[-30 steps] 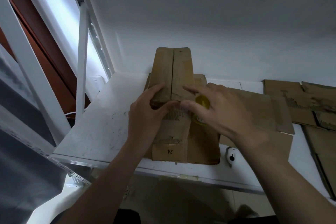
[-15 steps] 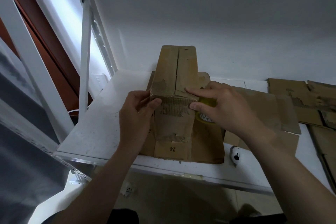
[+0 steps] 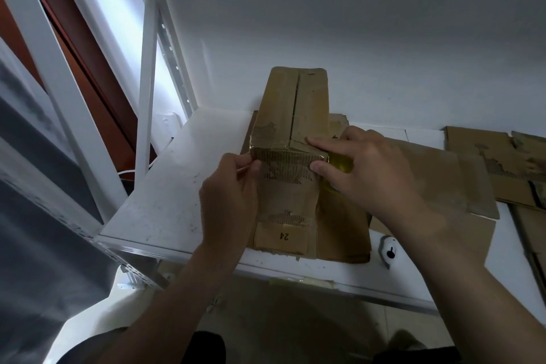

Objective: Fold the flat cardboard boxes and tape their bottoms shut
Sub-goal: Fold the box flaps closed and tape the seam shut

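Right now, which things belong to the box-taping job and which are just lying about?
Job: upright cardboard box; tape strip along its edge, pinched by left hand; yellow tape roll in right hand; flat cardboard boxes at right.
Lying about: small white object with black knob; tape scrap on table edge.

Both bare forearms reach up and forward from the bottom of the view, drawing closer together. The left grip [image 3: 229,186] has its fingers curled, with thumb and forefinger pinching the near left corner of the box [image 3: 295,103]. The right grip [image 3: 372,168] lies back-up with a straight wrist. Its forefinger stretches flat along the box's top near edge and its thumb presses the front face below (the other fingers are hidden).
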`<state>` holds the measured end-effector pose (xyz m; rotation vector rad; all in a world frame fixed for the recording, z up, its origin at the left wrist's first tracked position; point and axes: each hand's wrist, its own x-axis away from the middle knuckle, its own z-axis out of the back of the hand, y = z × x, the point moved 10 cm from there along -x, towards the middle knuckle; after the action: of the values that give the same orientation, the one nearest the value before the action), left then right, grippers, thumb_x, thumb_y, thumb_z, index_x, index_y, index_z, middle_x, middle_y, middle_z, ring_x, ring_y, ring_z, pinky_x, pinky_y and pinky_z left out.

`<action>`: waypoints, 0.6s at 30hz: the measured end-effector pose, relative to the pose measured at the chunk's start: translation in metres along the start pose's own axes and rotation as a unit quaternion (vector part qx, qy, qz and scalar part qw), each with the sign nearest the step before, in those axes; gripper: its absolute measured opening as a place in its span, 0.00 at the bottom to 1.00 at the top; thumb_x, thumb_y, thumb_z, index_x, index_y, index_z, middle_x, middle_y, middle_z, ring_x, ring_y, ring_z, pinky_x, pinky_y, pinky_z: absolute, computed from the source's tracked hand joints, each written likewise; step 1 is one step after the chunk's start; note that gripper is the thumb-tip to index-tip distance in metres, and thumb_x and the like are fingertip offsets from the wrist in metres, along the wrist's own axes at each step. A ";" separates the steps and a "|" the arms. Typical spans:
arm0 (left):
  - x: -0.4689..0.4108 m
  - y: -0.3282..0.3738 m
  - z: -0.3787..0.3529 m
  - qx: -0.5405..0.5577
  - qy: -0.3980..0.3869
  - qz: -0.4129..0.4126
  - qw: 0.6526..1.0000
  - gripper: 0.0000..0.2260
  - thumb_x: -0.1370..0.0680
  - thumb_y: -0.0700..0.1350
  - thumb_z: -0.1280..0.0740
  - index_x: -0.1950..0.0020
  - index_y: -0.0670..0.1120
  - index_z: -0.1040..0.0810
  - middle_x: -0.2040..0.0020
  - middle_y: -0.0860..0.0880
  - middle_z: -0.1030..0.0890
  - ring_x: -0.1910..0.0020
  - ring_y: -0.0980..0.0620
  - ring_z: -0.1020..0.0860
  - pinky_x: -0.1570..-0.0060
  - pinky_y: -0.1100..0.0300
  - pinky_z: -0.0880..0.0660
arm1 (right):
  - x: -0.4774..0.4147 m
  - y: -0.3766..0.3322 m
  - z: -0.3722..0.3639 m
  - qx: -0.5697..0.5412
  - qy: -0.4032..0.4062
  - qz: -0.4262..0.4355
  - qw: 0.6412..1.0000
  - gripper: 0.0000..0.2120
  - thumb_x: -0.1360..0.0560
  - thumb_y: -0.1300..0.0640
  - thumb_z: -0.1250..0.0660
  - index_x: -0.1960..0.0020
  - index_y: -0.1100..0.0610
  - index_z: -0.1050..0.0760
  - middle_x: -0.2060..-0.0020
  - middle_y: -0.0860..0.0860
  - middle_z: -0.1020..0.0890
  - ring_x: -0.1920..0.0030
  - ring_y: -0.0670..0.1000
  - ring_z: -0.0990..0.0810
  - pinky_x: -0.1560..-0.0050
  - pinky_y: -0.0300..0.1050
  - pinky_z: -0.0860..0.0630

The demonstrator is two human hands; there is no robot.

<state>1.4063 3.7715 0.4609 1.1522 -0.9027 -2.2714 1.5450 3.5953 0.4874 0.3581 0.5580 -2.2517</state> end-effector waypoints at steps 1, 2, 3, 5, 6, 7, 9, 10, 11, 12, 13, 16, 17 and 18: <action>0.001 0.003 -0.008 -0.029 -0.033 -0.014 0.999 0.12 0.20 0.48 0.30 0.41 0.43 0.21 0.49 0.58 0.19 0.57 0.66 0.23 0.58 0.83 0.31 | 0.001 -0.001 0.002 0.011 0.009 -0.008 1.000 0.21 0.25 0.35 0.36 0.32 0.35 0.25 0.54 0.44 0.21 0.56 0.45 0.28 0.62 0.41 0.32; 0.004 0.005 -0.018 -0.052 -0.072 -0.017 0.996 0.16 0.20 0.50 0.31 0.36 0.44 0.24 0.44 0.54 0.18 0.51 0.60 0.21 0.53 0.79 0.29 | 0.003 -0.003 0.003 0.025 0.021 -0.016 0.999 0.21 0.25 0.34 0.36 0.33 0.35 0.25 0.55 0.44 0.22 0.56 0.46 0.28 0.63 0.41 0.32; 0.008 0.007 -0.028 -0.068 -0.108 -0.016 0.992 0.21 0.20 0.53 0.31 0.31 0.44 0.28 0.37 0.50 0.19 0.44 0.54 0.20 0.45 0.71 0.27 | 0.004 -0.007 0.005 0.040 0.034 -0.019 0.998 0.21 0.25 0.34 0.36 0.33 0.35 0.24 0.56 0.44 0.22 0.57 0.47 0.26 0.64 0.40 0.31; 0.013 0.008 -0.041 -0.101 -0.153 -0.009 0.983 0.33 0.21 0.59 0.36 0.22 0.42 0.37 0.25 0.43 0.29 0.29 0.44 0.27 0.31 0.53 0.28 | 0.006 -0.018 0.005 0.051 0.049 -0.012 0.997 0.22 0.25 0.34 0.34 0.32 0.37 0.24 0.55 0.44 0.22 0.55 0.48 0.24 0.64 0.40 0.29; 0.012 0.008 -0.044 -0.119 -0.162 -0.006 0.980 0.37 0.21 0.62 0.41 0.20 0.41 0.41 0.21 0.41 0.36 0.24 0.41 0.34 0.27 0.48 0.32 | 0.006 -0.020 0.001 0.034 0.035 -0.008 0.999 0.25 0.26 0.34 0.33 0.31 0.37 0.26 0.52 0.45 0.21 0.53 0.47 0.24 0.61 0.41 0.28; 0.009 0.009 -0.043 -0.129 -0.162 -0.006 0.978 0.39 0.22 0.64 0.45 0.19 0.40 0.43 0.19 0.40 0.42 0.21 0.40 0.40 0.24 0.46 0.36 | 0.006 -0.022 -0.006 -0.001 0.009 0.000 1.000 0.27 0.27 0.35 0.32 0.29 0.38 0.28 0.48 0.45 0.22 0.50 0.45 0.26 0.58 0.42 0.28; -0.003 0.010 -0.036 -0.095 -0.139 -0.006 0.986 0.37 0.21 0.65 0.47 0.19 0.41 0.42 0.17 0.42 0.48 0.19 0.42 0.46 0.23 0.47 0.41 | 0.008 -0.024 -0.019 -0.110 -0.056 0.022 0.992 0.32 0.27 0.39 0.29 0.25 0.38 0.34 0.39 0.43 0.24 0.47 0.38 0.30 0.51 0.38 0.32; -0.010 0.010 -0.032 -0.064 -0.125 -0.011 0.990 0.34 0.19 0.63 0.46 0.20 0.42 0.41 0.17 0.43 0.48 0.19 0.43 0.46 0.23 0.46 0.40 | 0.010 -0.024 -0.024 -0.170 -0.086 0.024 0.981 0.33 0.27 0.40 0.27 0.25 0.36 0.37 0.37 0.39 0.27 0.46 0.34 0.31 0.50 0.36 0.32; -0.016 0.013 -0.030 -0.042 -0.116 -0.029 0.992 0.31 0.17 0.60 0.45 0.20 0.42 0.39 0.17 0.44 0.46 0.18 0.44 0.48 0.23 0.43 0.40 | 0.013 -0.022 -0.029 -0.220 -0.108 0.018 0.969 0.34 0.27 0.41 0.26 0.27 0.34 0.38 0.37 0.34 0.29 0.45 0.33 0.30 0.49 0.34 0.31; -0.021 0.017 -0.031 -0.036 -0.117 -0.061 0.991 0.28 0.16 0.58 0.44 0.21 0.44 0.38 0.17 0.44 0.45 0.18 0.44 0.49 0.23 0.41 0.41 | 0.016 -0.020 -0.032 -0.255 -0.118 0.010 0.960 0.33 0.28 0.42 0.25 0.28 0.33 0.39 0.39 0.30 0.31 0.42 0.32 0.30 0.49 0.35 0.29; -0.025 0.020 -0.034 -0.040 -0.128 -0.094 0.987 0.27 0.16 0.58 0.44 0.21 0.45 0.37 0.18 0.46 0.43 0.18 0.45 0.50 0.23 0.39 0.42 | 0.018 -0.017 -0.033 -0.274 -0.117 0.001 0.955 0.33 0.28 0.42 0.25 0.30 0.33 0.39 0.39 0.29 0.31 0.40 0.33 0.30 0.50 0.36 0.26; -0.039 0.016 -0.046 -0.074 -0.172 -0.141 0.972 0.29 0.19 0.62 0.48 0.22 0.48 0.33 0.19 0.50 0.38 0.18 0.48 0.51 0.23 0.38 0.43 | 0.023 -0.009 -0.031 -0.311 -0.072 -0.031 0.947 0.31 0.30 0.39 0.24 0.33 0.33 0.36 0.41 0.29 0.30 0.41 0.35 0.28 0.51 0.37 0.22; -0.044 0.012 -0.049 -0.077 -0.177 -0.141 0.971 0.30 0.19 0.63 0.48 0.22 0.48 0.33 0.19 0.51 0.38 0.18 0.49 0.52 0.23 0.42 0.43 | 0.025 -0.008 -0.027 -0.321 -0.047 -0.036 0.945 0.30 0.31 0.37 0.25 0.34 0.32 0.34 0.41 0.28 0.29 0.41 0.34 0.27 0.51 0.36 0.22; -0.047 0.007 -0.050 -0.075 -0.178 -0.136 0.972 0.30 0.20 0.64 0.48 0.23 0.49 0.32 0.19 0.52 0.39 0.18 0.50 0.53 0.24 0.47 0.43 | 0.027 -0.008 -0.023 -0.325 -0.021 -0.037 0.945 0.28 0.31 0.36 0.26 0.35 0.31 0.34 0.42 0.26 0.28 0.41 0.34 0.27 0.51 0.34 0.22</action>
<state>1.4749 3.7785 0.4693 0.8606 -0.7126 -2.7790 1.5235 3.5948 0.4581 -0.0498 1.2532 -1.9934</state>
